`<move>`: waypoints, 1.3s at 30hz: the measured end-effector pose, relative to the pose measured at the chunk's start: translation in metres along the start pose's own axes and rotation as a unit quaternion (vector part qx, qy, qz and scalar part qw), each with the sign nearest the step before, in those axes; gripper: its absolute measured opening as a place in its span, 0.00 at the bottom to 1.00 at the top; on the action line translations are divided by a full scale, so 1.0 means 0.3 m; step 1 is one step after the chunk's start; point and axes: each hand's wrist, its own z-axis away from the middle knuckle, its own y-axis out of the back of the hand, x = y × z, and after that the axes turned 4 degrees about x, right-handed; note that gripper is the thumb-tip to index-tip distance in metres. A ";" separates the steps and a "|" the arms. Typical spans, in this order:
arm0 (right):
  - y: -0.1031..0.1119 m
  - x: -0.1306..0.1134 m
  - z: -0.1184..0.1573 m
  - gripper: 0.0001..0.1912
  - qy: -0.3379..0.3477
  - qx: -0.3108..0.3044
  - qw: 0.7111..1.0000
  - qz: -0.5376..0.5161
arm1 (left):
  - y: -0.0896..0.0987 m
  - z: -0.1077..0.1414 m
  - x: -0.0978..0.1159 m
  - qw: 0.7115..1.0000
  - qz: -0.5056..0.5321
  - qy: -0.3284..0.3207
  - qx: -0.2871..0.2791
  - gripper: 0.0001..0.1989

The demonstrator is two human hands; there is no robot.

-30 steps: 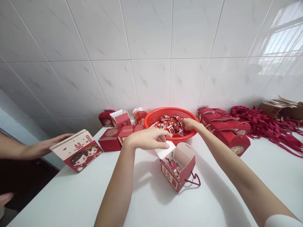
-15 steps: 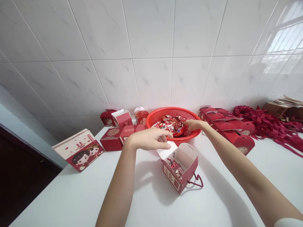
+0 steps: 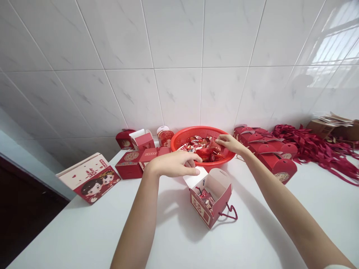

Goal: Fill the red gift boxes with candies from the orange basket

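Note:
My left hand [image 3: 176, 163] is closed, with its thumb and fingers at the raised white lid flap of a small red candy box [image 3: 211, 209]. The box stands open on the white table, a dark red cord handle hanging at its right side. Inside it lie several red-wrapped candies [image 3: 206, 198]. Over the right part of a red plastic basket [image 3: 193, 130], my right hand [image 3: 228, 143] pinches a shiny red-wrapped candy [image 3: 215, 146]. Many more wrapped candies [image 3: 196, 144] are heaped in the basket.
Several red boxes [image 3: 129, 164] stand left of the basket, and a larger printed box [image 3: 92, 177] leans farther left. To the right are rows of folded red boxes [image 3: 269, 153], a pile of dark red ribbons [image 3: 316, 149] and a brown carton [image 3: 322, 129].
My right hand has risen a little out of the candy heap, with a red-wrapped candy now showing at its fingertips. My left hand stays at the box flap.

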 end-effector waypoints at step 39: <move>0.021 -0.348 0.350 0.14 0.152 -0.210 0.954 0.148 | 0.021 0.047 0.013 0.988 0.009 -0.019 0.155 0.21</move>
